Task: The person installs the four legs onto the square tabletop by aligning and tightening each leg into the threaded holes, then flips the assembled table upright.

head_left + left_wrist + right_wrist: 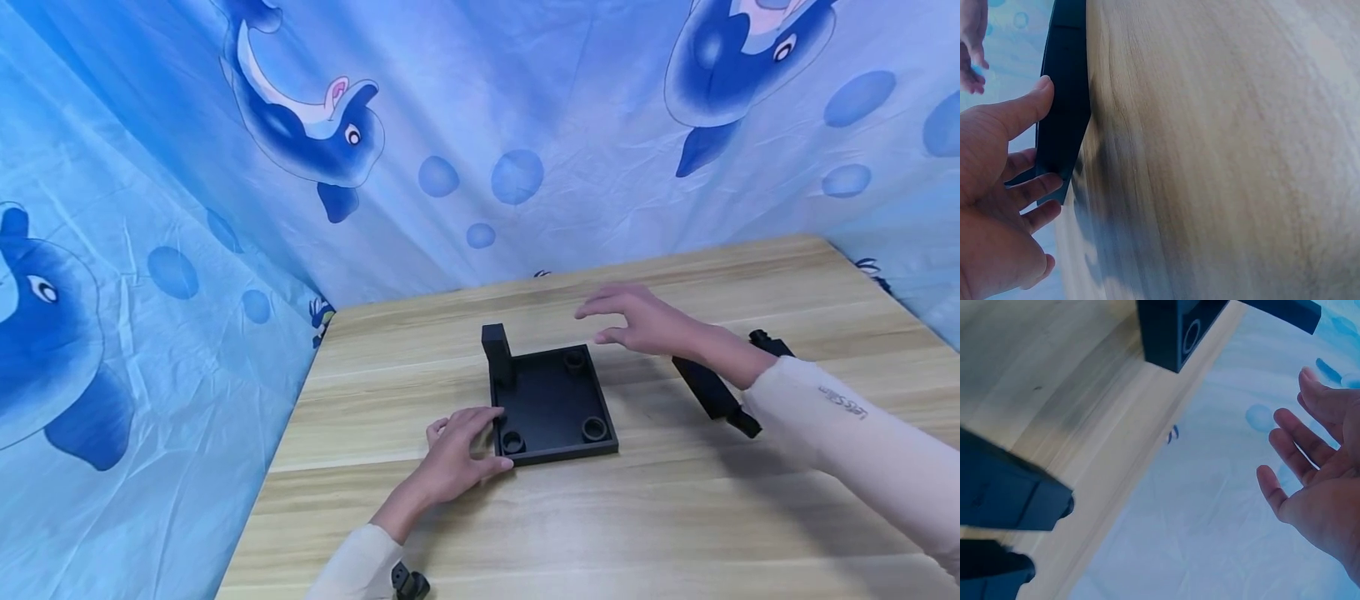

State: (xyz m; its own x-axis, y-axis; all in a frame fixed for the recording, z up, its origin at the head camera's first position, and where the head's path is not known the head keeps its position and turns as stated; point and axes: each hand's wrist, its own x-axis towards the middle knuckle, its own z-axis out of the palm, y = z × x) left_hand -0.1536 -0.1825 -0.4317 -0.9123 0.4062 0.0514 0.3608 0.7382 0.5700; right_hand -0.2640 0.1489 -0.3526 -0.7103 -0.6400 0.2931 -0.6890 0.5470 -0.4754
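Observation:
A shallow black square panel (553, 400) with a raised rim lies on the wooden table. Round sockets stand inside three of its corners, and a black post (497, 354) rises upright at the far left corner. My left hand (459, 454) grips its near left corner, thumb (1035, 100) against the front wall and fingers along the left side. Beyond the panel's right side my right hand (645, 321) hovers with fingers spread apart and holds nothing. Under the right forearm lie black bars (708, 390), partly hidden; two bar ends (1016, 487) show in the right wrist view.
A small black object (408, 581) shows beside the left sleeve at the bottom. The wooden table (360, 350) ends at a blue curtain (420, 100) printed with dolphins, which hangs behind it and at both sides.

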